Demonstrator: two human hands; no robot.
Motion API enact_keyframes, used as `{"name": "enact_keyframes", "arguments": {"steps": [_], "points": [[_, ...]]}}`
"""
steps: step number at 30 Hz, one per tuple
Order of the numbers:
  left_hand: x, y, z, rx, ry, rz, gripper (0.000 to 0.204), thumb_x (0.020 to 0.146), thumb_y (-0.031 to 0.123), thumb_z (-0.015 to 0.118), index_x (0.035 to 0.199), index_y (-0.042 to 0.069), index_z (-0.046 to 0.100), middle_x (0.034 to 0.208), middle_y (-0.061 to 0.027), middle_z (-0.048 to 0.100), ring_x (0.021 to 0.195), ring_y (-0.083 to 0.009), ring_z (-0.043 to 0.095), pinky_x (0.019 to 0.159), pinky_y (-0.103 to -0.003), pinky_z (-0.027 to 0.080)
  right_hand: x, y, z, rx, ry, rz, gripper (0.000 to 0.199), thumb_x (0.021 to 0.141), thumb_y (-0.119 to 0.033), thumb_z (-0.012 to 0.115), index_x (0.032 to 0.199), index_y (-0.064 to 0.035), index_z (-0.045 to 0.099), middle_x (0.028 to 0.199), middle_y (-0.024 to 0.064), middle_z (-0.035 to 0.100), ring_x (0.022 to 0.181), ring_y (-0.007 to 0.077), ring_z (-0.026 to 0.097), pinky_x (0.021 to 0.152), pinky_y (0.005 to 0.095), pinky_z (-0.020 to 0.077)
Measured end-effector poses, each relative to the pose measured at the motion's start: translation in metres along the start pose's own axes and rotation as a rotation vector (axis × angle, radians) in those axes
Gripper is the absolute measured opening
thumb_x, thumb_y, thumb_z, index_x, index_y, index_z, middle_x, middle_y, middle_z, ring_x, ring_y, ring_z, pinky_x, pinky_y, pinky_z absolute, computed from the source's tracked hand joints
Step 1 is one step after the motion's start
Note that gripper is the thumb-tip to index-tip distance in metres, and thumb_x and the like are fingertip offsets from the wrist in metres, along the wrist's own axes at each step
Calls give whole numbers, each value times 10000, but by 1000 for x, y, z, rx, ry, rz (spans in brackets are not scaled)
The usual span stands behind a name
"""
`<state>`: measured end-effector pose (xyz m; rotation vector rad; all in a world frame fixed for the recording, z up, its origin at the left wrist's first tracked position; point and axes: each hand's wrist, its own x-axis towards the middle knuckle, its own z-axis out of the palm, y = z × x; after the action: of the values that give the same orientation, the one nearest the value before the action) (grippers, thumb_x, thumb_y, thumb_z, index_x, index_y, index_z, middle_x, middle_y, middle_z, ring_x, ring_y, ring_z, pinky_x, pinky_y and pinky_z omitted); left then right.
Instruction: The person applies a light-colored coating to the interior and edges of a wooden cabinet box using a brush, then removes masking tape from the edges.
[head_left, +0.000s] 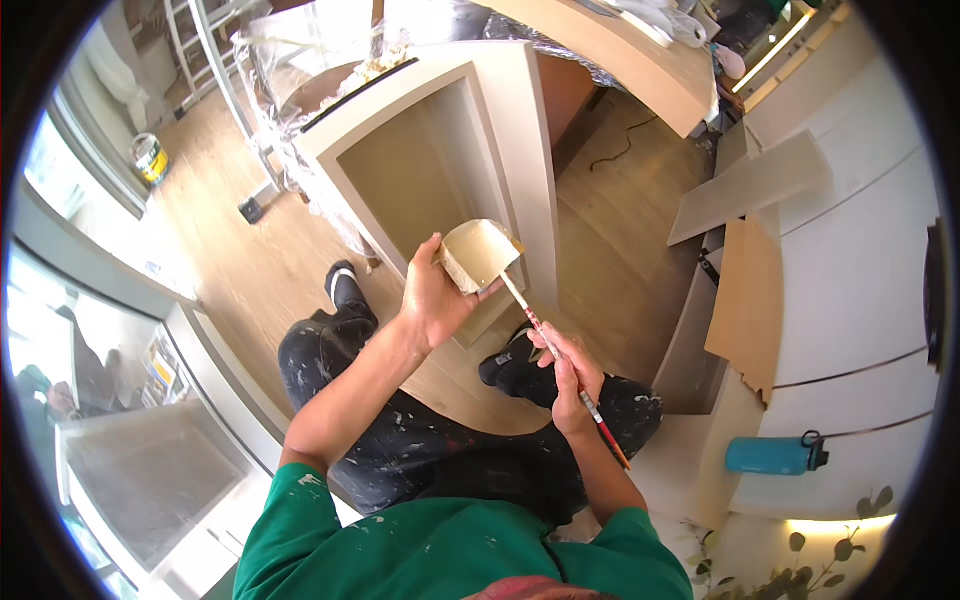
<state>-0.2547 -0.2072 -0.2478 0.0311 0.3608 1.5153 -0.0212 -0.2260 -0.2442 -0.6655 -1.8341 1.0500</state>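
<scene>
My left hand grips a small paint container with a rounded back, its outside crusted with dried paint. Cream paint coats the inside. In my right hand is a slim paintbrush with a red and white handle, held between thumb and fingers. Its tip meets the container's near right rim; whether the bristles touch paint I cannot tell. Just beyond both hands stands a cream cabinet with a framed, recessed panel. My paint-spattered dark trousers are below my arms.
Clear plastic sheeting drapes the cabinet's left side near a metal ladder. A paint bucket sits on the wooden floor. At right are a blue bottle, a cardboard piece and a loose panel. Glass doors flank my left.
</scene>
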Motion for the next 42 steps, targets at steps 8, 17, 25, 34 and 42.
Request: {"name": "enact_keyframes", "arguments": {"steps": [8,17,25,34,42], "points": [[-16,21,0,42,-4,140,559,1093,383,274,1490,9,393,1506,-174,472,1394,-368,456,1195,-557,367,-42,-18,-59,-260,18,-59,421,1046,-265,495,1293,46,634,1196,175,701,971,216,658,776,298,513],[-94,35,-49,134,229,177,723,1071,538,337,1540,-12,322,1527,-267,422,1399,-478,420,1176,-581,368,-126,59,-156,-371,534,205,403,1058,-207,439,1292,73,610,1173,196,698,999,222,635,838,325,465],[-153,70,-78,113,216,294,691,1079,512,341,1537,-6,345,1493,-292,448,1407,-461,418,1156,-595,385,-124,72,-161,-336,503,190,368,1036,-233,479,1155,83,626,1005,252,682,841,280,672,694,342,507],[-136,67,-81,-27,23,228,723,1075,522,341,1595,33,228,1554,-293,362,1463,-431,347,1204,-622,262,-139,92,-171,-402,491,27,398,1058,-202,425,1133,144,608,982,258,676,775,273,678,644,333,561],[-121,69,-74,8,4,146,756,1070,552,299,1612,45,154,1535,-328,370,1445,-499,342,1198,-638,257,-89,97,-184,-394,460,-223,336,1024,-132,463,1061,156,632,774,243,701,576,269,678,498,331,560]]}}
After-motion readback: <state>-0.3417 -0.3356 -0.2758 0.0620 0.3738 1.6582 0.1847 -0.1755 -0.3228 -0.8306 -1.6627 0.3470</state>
